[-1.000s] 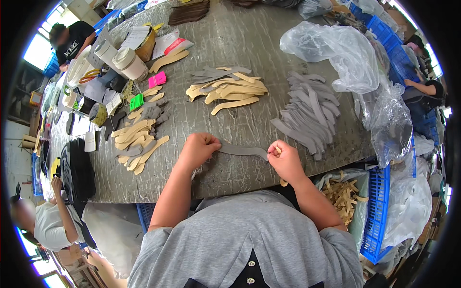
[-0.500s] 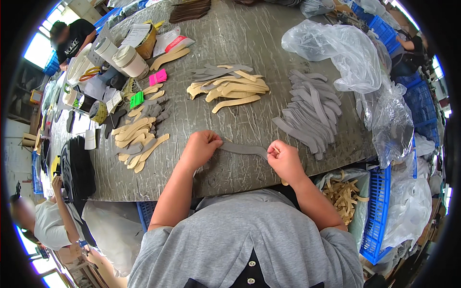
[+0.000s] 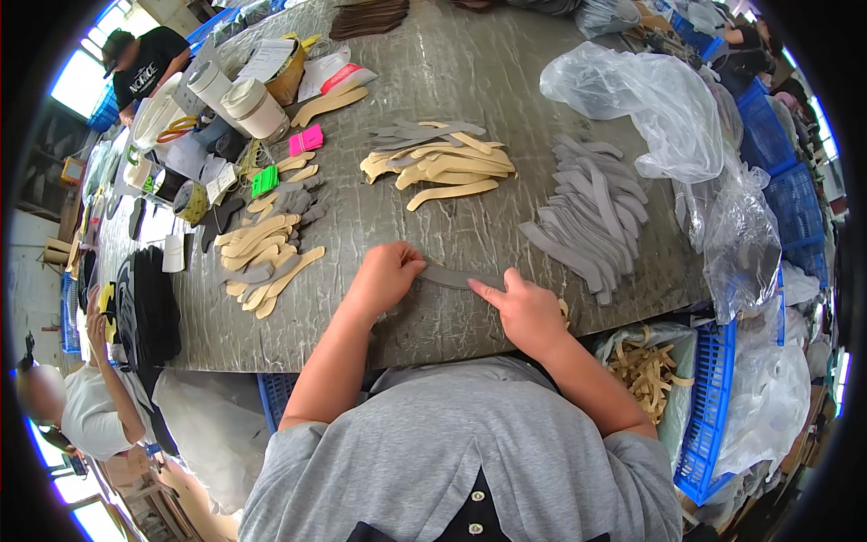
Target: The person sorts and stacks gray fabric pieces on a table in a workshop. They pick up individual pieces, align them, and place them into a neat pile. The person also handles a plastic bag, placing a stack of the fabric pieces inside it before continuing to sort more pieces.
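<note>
While a blue crate [image 3: 709,406] stands at the right end of the near edge of the table [image 3: 424,316], with tan scraps [image 3: 646,366] heaped beside its slatted wall, both bare hands work just inside the middle of that edge. The gray strip [image 3: 447,276], slightly curved, spans the gap between them, roughly parallel to the edge. The left hand [image 3: 388,274] is closed narrowly, thumb and fingertips pinching the strip's left end. The right hand [image 3: 531,314] lays one straightened digit on the strip's right part, its other fingers curled; whether it also grips from beneath cannot be told. A tan piece [image 3: 564,313] shows at its outer side, partly hidden. Farther in, a mixed pile [image 3: 262,239] of tan and gray pieces lies toward the left edge, and a gray pile [image 3: 591,212] toward the right edge. Between them, slightly farther, lies a tan pile [image 3: 456,167] with gray strips at its far side. Beyond, clear plastic [image 3: 632,95] covers part of the right side; a brown stack [image 3: 368,20] lies near the far edge.
</note>
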Tool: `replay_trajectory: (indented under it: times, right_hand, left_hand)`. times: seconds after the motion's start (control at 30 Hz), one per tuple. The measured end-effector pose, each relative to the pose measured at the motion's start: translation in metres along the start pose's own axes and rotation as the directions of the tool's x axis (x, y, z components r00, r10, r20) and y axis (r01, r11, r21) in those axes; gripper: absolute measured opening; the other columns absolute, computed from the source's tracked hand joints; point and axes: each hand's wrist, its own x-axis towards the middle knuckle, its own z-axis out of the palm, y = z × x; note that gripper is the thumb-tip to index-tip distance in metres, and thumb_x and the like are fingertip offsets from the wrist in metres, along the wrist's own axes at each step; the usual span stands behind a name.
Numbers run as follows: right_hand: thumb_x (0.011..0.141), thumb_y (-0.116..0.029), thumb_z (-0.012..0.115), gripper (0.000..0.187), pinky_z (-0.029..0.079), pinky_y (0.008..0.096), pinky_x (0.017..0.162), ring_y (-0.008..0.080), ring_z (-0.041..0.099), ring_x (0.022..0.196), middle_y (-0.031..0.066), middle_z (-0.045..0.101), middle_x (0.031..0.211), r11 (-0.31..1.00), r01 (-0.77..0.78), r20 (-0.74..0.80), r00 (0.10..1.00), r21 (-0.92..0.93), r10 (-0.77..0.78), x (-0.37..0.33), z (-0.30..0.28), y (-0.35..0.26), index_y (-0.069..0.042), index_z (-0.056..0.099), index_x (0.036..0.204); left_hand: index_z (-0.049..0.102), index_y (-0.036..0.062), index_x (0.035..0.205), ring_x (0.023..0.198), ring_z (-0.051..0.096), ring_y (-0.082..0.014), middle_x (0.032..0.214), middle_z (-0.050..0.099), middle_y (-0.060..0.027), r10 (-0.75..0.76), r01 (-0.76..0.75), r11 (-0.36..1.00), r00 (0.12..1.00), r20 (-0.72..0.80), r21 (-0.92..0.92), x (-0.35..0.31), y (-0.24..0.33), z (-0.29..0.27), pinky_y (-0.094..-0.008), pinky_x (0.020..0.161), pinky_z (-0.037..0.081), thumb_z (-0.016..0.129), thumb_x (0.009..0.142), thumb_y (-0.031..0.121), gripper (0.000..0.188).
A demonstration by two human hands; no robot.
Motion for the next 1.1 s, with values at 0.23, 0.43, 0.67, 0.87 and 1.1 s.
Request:
replay_trajectory:
  times: [0.23,0.43,0.67,0.87,1.1]
  right_hand:
    - [0.081,-0.011,0.061,0.061,0.049,0.0332,0.051,0.0177,0.06,0.056,0.0091,0.053,0.088,0.965,0.118,0.128,0.988,-0.232,-0.09,0.015,-0.011,-0.011,-0.031,0.055,0.138]
    - [0.082,-0.011,0.059,0.071,0.048,0.0314,0.052,0.0157,0.062,0.059,0.009,0.056,0.087,0.92,0.167,0.243,0.966,-0.355,-0.082,0.026,-0.004,-0.02,-0.036,0.044,0.147]
    - [0.084,-0.013,0.065,0.045,0.051,0.0368,0.057,0.0258,0.063,0.064,0.0087,0.058,0.085,1.0,0.017,-0.118,0.993,0.025,-0.014,0.029,-0.014,-0.012,-0.023,0.062,0.128]
    - [0.081,-0.017,0.071,0.01,0.05,0.0412,0.062,0.0302,0.064,0.073,0.0063,0.064,0.084,0.951,-0.055,-0.227,0.965,0.304,0.129,0.013,-0.041,0.0,-0.014,0.072,0.09]
    - [0.079,-0.009,0.073,0.01,0.05,0.0378,0.065,0.0304,0.065,0.075,0.0091,0.065,0.082,0.953,-0.287,-0.42,0.856,0.099,0.301,-0.005,-0.063,0.029,-0.006,0.074,0.088]
  left_hand:
    - [0.071,-0.0012,0.091,0.068,0.065,-0.0188,0.077,0.07,-0.014,0.019,-0.019,0.999,0.999,-0.029,0.028,0.0,-0.002,0.004,-0.0332,0.065,0.051,0.07,0.083,0.012,0.015]
    - [0.071,0.0006,0.09,0.07,0.067,-0.0254,0.079,0.07,-0.0146,0.162,-0.142,0.963,0.984,-0.07,0.231,0.002,-0.005,0.008,-0.0353,0.067,0.051,0.07,0.082,0.012,0.014]
    - [0.066,0.0014,0.089,0.067,0.063,-0.0291,0.075,0.067,-0.0128,0.387,-0.363,0.921,0.9,-0.202,0.143,-0.014,0.002,0.006,-0.0383,0.064,0.05,0.068,0.085,0.008,0.008]
    - [0.065,-0.0003,0.1,0.075,0.059,-0.0084,0.083,0.068,-0.0042,0.089,-0.09,0.963,0.996,-0.015,-0.254,-0.032,0.024,0.003,-0.0267,0.068,0.047,0.063,0.093,0.007,0.01]
    - [0.039,-0.0029,0.141,0.077,0.065,-0.0292,0.097,0.065,-0.0177,0.439,-0.439,0.891,0.898,-0.027,-0.112,-0.03,0.029,0.027,-0.0384,0.075,0.052,0.053,0.093,0.001,0.05]
